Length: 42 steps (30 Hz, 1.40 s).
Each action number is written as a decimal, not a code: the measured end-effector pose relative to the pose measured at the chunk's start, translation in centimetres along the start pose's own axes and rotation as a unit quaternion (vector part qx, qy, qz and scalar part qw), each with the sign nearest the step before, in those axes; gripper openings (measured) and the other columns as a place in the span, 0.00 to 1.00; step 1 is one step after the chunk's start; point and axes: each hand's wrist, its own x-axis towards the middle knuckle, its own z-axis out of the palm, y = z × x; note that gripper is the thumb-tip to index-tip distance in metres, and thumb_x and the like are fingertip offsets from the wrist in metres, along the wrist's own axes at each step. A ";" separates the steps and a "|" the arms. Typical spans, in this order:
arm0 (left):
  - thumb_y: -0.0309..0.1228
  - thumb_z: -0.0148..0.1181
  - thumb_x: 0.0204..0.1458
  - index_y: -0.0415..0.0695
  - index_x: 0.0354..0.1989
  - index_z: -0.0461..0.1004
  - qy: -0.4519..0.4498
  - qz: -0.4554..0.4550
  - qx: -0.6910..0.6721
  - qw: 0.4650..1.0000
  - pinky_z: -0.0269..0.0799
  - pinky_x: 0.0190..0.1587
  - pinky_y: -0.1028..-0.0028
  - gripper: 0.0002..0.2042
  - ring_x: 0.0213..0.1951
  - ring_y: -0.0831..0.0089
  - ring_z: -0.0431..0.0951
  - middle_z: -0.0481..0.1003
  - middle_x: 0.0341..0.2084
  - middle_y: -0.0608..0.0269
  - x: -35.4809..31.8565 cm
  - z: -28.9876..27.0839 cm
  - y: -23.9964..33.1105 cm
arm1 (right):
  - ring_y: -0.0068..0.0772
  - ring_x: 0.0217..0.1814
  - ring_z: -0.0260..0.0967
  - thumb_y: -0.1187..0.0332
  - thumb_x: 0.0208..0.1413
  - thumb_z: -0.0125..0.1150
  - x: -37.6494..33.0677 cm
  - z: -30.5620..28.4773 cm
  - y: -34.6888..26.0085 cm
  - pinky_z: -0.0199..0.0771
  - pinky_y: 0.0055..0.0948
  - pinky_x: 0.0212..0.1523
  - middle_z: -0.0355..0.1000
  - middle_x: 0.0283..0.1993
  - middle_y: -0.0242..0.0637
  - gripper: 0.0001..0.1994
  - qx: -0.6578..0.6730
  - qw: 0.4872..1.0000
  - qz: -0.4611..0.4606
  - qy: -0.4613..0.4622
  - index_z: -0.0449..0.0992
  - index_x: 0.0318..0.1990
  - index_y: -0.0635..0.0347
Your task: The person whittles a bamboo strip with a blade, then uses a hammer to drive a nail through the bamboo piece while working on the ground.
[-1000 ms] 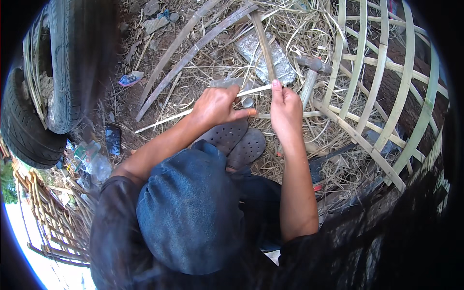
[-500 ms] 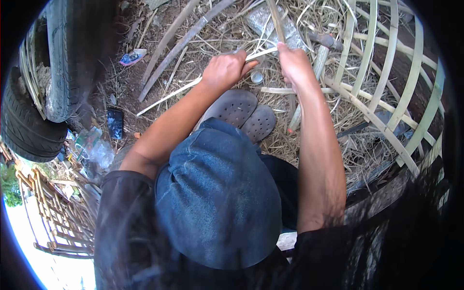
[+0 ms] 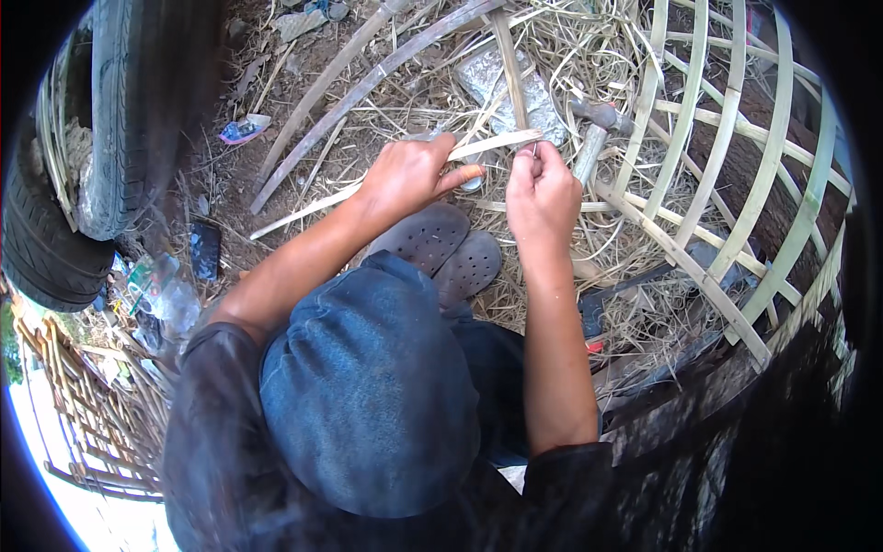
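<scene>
Two bare hands sit near each other at twelve o'clock as I watch: the left hand (image 3: 405, 177) closed round a pale strip (image 3: 497, 143), the right hand (image 3: 541, 189) curled tight at its tip, though what those fingers pinch I can't tell. The strip's other end points toward ten o'clock, joined to nothing I can see. At two o'clock, a slatted lattice (image 3: 773, 140) is already crossed, its ends jutting bare, so I'd judge its edges unfinished. One o'clock: a hammer (image 3: 590, 155), untouched.
</scene>
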 end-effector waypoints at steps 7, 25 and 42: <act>0.52 0.60 0.51 0.39 0.27 0.66 0.043 0.010 0.029 0.999 0.69 0.20 0.56 0.25 0.18 0.46 0.73 0.70 0.11 0.49 0.2 -0.5 0.7 | 0.59 0.27 0.71 0.66 0.59 0.48 0.4 -0.5 -0.1 0.68 0.50 0.28 0.72 0.24 0.53 0.12 -0.064 0.996 -0.069 0.002 0.71 0.28 0.64; 0.48 0.65 0.48 0.37 0.27 0.73 -0.025 -0.033 -0.083 0.996 0.68 0.24 0.58 0.21 0.22 0.45 0.74 0.71 0.15 0.46 1.1 -1.2 0.2 | 0.45 0.21 0.71 0.64 0.60 0.49 1.2 -0.1 0.9 0.67 0.40 0.25 0.70 0.18 0.44 0.15 0.097 0.994 -0.022 -0.041 0.73 0.25 0.64; 0.53 0.62 0.50 0.44 0.12 0.64 -0.298 -0.090 -0.262 0.913 0.55 0.20 0.70 0.27 0.16 0.79 0.59 0.61 0.10 0.72 5.4 -0.7 -4.8 | 0.42 0.26 0.74 0.57 0.53 0.63 4.9 1.9 1.2 0.72 0.37 0.30 0.74 0.25 0.41 0.15 0.003 0.999 -0.038 -0.023 0.75 0.31 0.64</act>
